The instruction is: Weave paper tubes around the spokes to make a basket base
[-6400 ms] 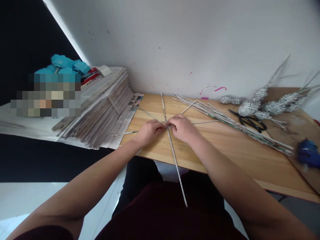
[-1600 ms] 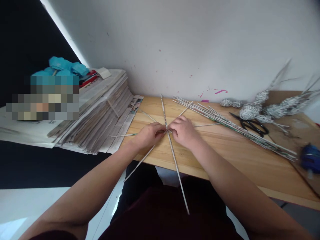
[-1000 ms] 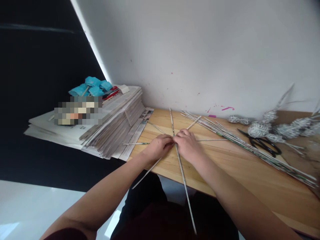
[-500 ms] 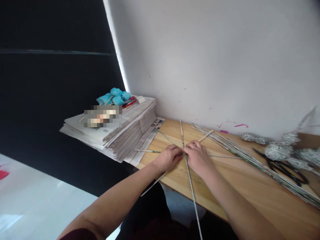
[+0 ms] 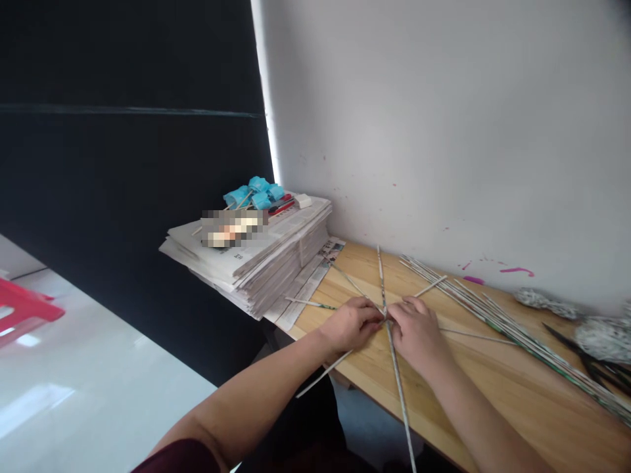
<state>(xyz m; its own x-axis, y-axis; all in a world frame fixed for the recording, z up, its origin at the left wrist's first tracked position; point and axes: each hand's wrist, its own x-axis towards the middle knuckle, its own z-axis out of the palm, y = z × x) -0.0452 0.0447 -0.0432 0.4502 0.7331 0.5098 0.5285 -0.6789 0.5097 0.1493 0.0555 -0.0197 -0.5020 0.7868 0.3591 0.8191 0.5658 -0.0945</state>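
Several thin rolled paper sticks (image 5: 398, 371) cross one another like spokes over the wooden table. My left hand (image 5: 352, 323) pinches them at the left of the crossing point. Close against it, my right hand (image 5: 413, 325) grips the sticks from the right side. The fingertips of both hands nearly meet and hide the crossing itself. One long stick runs from the crossing past the table's front edge towards me; another pokes out under my left wrist.
A tall newspaper stack (image 5: 276, 269) at the left carries blue paper pieces (image 5: 259, 192) and a white block (image 5: 302, 201). A bundle of paper sticks (image 5: 497, 322) lies along the right of the table (image 5: 463, 387). Black scissors (image 5: 586, 358) and woven paper pieces (image 5: 604, 338) lie beyond.
The view has swung left, so everything sits further right and a red stool shows more at the left. Both hands stay at the crossing of the sticks.
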